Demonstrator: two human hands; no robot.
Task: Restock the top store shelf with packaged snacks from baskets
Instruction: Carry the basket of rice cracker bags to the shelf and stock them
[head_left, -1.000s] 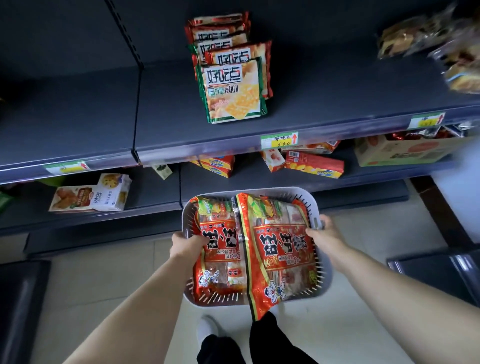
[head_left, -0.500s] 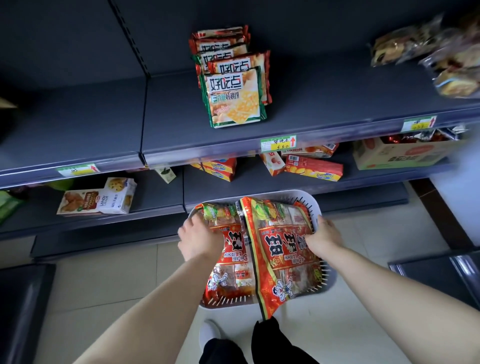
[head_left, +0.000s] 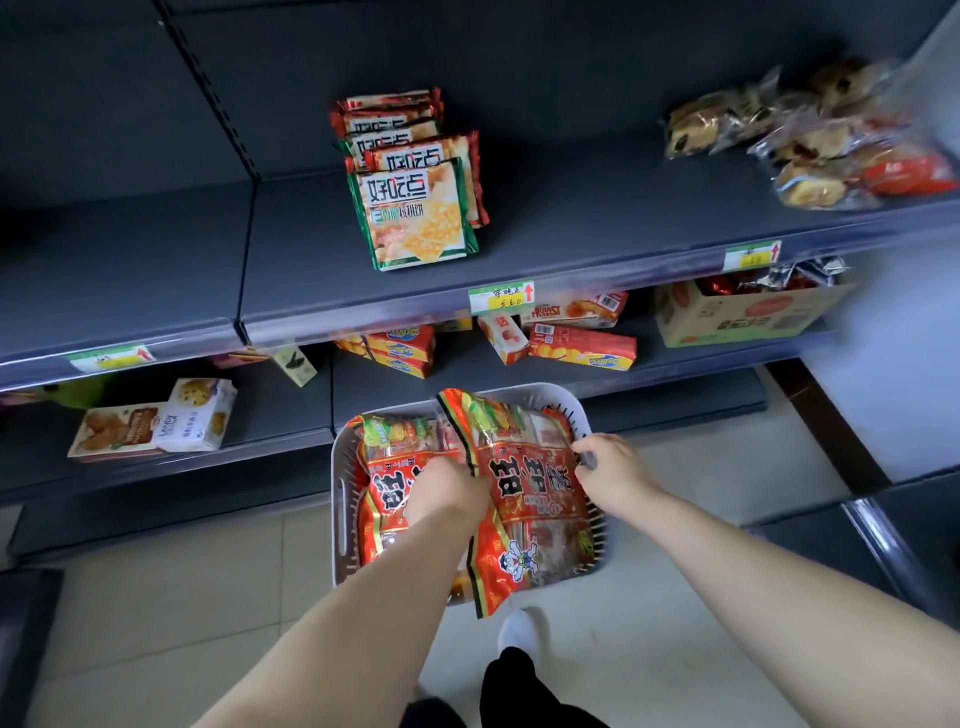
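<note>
A white slotted basket (head_left: 343, 499) sits low in front of the shelves, holding large red snack bags. The right bag (head_left: 524, 499) lies tilted on top, its lower corner hanging over the basket's near rim. My left hand (head_left: 447, 493) reaches into the basket between the left bag (head_left: 395, 467) and the right bag, fingers curled at the right bag's left edge. My right hand (head_left: 613, 467) pinches the right bag's right edge near the basket wall. The dark top shelf (head_left: 571, 234) carries a stack of cracker packs (head_left: 415, 208).
Clear-wrapped pastries (head_left: 810, 140) lie at the shelf's right end. The lower shelf holds boxed biscuits (head_left: 156, 421), red and orange packs (head_left: 582, 348) and a cardboard carton (head_left: 743, 317). Pale tiled floor surrounds my white shoe (head_left: 519, 631). Dark shelving (head_left: 893, 540) stands at the right.
Both hands left the basket's rims and moved inward onto the right snack bag. The bag's top has lifted a little and the view has shifted down.
</note>
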